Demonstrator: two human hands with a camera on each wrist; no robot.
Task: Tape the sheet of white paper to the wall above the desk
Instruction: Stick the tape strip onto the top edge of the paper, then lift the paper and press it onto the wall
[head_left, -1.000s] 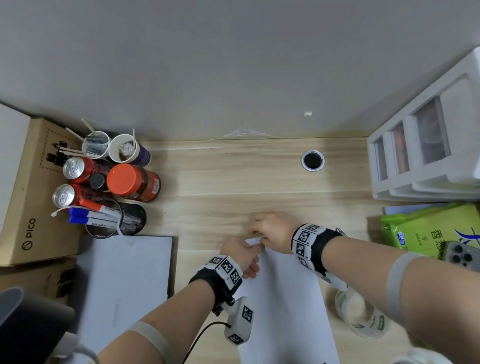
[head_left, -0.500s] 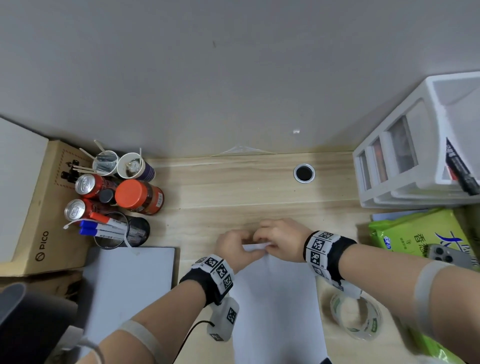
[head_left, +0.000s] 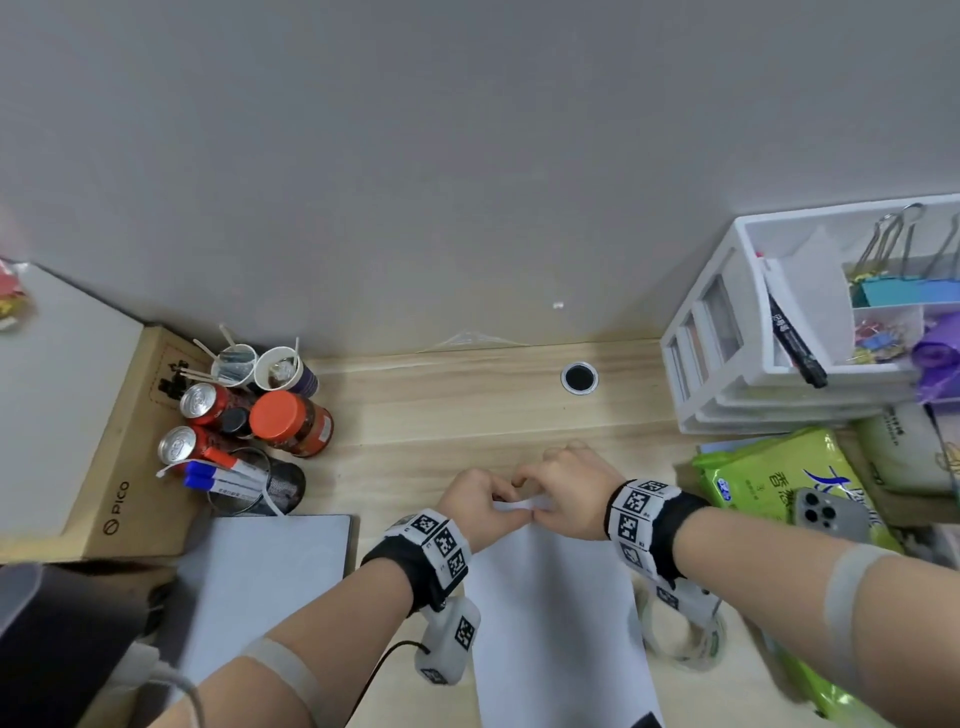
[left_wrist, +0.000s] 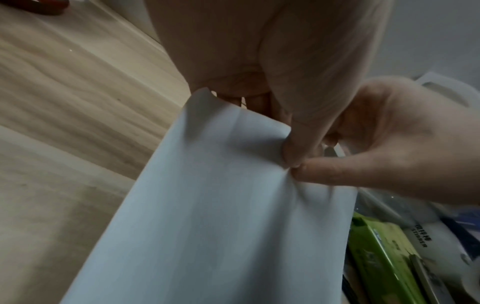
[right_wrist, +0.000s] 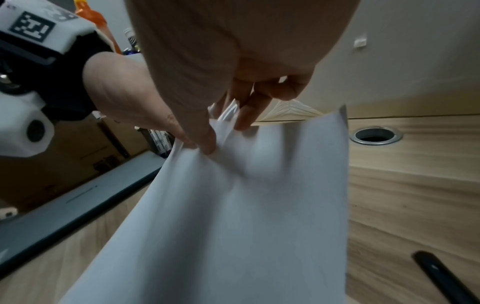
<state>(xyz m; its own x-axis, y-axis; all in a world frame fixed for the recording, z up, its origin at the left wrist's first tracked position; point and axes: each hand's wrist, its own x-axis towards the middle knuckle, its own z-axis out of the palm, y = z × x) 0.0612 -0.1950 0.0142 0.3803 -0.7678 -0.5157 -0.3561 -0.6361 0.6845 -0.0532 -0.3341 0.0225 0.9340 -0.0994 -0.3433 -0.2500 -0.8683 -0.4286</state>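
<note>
A white sheet of paper (head_left: 556, 618) hangs from both hands over the wooden desk (head_left: 457, 405). My left hand (head_left: 480, 506) and right hand (head_left: 563, 493) pinch its top edge close together, thumbs nearly touching. In the left wrist view the left thumb (left_wrist: 303, 131) presses the paper (left_wrist: 221, 216) against hidden fingers, and the right thumb meets it. In the right wrist view the right hand's fingers (right_wrist: 244, 115) crease the top edge of the paper (right_wrist: 233, 216). A roll of clear tape (head_left: 685, 639) lies on the desk under my right forearm. The grey wall (head_left: 467, 156) rises behind the desk.
Cans, cups and a pen holder (head_left: 254, 483) crowd the back left beside a cardboard box (head_left: 130, 467). A white drawer unit (head_left: 779, 332) stands at the back right. A green packet (head_left: 769, 478) and a phone (head_left: 826, 512) lie to the right. A cable hole (head_left: 579, 378) sits near the wall.
Both hands have drawn together on the paper's top edge and lifted it off the desk. The head view has tilted up, showing more wall.
</note>
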